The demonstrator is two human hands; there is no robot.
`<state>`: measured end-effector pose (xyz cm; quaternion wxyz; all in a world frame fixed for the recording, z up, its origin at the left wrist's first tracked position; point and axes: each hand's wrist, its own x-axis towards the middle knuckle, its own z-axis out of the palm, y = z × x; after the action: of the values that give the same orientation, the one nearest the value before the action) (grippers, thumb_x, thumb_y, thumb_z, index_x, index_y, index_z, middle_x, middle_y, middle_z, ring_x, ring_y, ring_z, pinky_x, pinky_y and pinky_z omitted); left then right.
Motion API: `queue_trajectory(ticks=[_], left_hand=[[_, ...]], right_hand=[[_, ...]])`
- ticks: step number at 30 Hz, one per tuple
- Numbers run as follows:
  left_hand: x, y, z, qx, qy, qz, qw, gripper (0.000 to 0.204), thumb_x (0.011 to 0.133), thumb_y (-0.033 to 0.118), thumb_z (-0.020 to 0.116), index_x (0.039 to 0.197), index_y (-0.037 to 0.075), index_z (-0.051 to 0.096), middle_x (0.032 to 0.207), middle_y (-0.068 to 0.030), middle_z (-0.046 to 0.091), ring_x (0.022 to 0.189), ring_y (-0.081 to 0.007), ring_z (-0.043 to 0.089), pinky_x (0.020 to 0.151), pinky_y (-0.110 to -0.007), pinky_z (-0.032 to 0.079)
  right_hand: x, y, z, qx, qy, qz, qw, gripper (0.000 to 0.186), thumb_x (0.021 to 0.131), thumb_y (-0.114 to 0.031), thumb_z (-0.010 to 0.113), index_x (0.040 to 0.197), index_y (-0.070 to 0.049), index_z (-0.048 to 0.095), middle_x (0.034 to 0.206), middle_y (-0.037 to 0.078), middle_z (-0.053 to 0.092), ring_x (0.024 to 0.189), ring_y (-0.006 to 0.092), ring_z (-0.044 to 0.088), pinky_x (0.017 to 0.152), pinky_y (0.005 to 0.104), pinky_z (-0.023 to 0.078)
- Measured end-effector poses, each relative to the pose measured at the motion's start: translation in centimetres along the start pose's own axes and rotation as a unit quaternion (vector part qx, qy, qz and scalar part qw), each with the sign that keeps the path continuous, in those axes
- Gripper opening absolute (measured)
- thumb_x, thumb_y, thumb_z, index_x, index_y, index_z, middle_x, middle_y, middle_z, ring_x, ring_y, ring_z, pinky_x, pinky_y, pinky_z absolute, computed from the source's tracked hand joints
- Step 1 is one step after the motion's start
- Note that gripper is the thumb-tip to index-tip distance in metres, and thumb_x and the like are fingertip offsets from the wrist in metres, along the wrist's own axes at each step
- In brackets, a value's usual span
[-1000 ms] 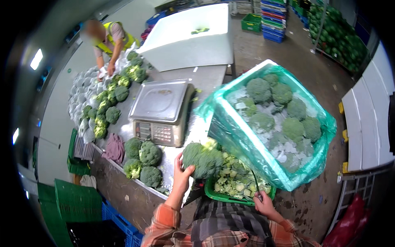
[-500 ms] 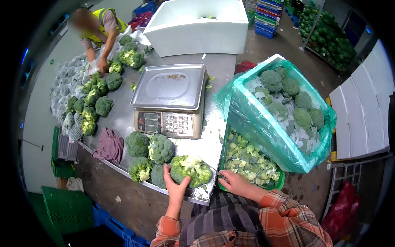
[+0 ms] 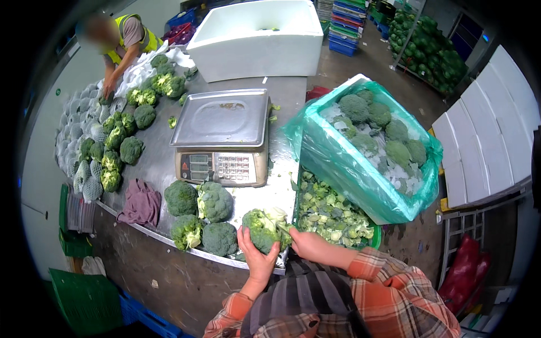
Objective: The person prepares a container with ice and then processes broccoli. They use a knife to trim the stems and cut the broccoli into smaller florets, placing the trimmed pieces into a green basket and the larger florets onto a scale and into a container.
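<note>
My left hand (image 3: 256,260) grips a broccoli head (image 3: 260,230) from below, just over the near edge of the steel table (image 3: 282,188). My right hand (image 3: 309,245) is closed at the head's pale stalk end, with what looks like a thin knife blade against it. Three more trimmed heads (image 3: 214,203) lie to the left. A green crate (image 3: 375,239) full of cut stalks and leaves sits right beside my right hand.
A steel weighing scale (image 3: 222,135) stands mid-table. A box lined with a green bag (image 3: 315,152) holds iced broccoli at right. A white foam box (image 3: 253,45) is behind. A purple cloth (image 3: 141,204) lies left. A co-worker (image 3: 121,45) handles the netted broccoli pile (image 3: 107,152).
My view has swung left and down toward the table. Both hands brought the broccoli head lower, to the table's near edge, and my right hand closed in on its stalk.
</note>
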<state>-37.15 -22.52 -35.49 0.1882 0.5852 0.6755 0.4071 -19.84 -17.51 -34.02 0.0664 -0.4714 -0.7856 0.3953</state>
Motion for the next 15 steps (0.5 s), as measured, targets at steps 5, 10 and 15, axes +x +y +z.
queue_trajectory(ticks=[5,10,15], left_hand=[[-0.3,1.6,-1.8,-0.211,-0.017,-0.188,0.959,0.072,0.073,0.023,0.072,0.126,-0.002,0.029,0.131,-0.0244,0.031,0.120,-0.0349,0.036,0.100,-0.044,0.031],[3.3,-0.7,-2.9,-0.404,-0.195,-0.448,0.773,0.073,0.078,0.029,0.066,0.136,0.002,0.030,0.126,-0.0175,0.039,0.109,-0.0229,0.044,0.086,-0.034,0.042],[3.9,-2.6,-2.4,-0.402,-0.098,-0.244,0.877,0.068,0.073,0.016,0.062,0.134,0.005,0.034,0.128,-0.0154,0.038,0.113,-0.0224,0.043,0.092,-0.035,0.040]], right_hand=[[0.3,1.2,0.0,0.006,-0.044,-0.010,0.999,0.021,0.081,-0.012,0.049,0.094,0.003,0.042,0.071,0.026,0.057,0.069,0.0436,0.058,0.063,0.0501,0.046],[0.0,4.6,0.8,0.069,-0.049,-0.072,0.994,0.023,0.082,-0.015,0.049,0.099,-0.002,0.041,0.067,0.024,0.056,0.065,0.0428,0.056,0.059,0.0485,0.045],[1.1,3.0,-2.4,0.333,-0.082,0.116,0.932,0.018,0.090,-0.021,0.046,0.102,-0.007,0.043,0.055,0.008,0.052,0.040,0.0187,0.051,0.038,0.0331,0.040]])
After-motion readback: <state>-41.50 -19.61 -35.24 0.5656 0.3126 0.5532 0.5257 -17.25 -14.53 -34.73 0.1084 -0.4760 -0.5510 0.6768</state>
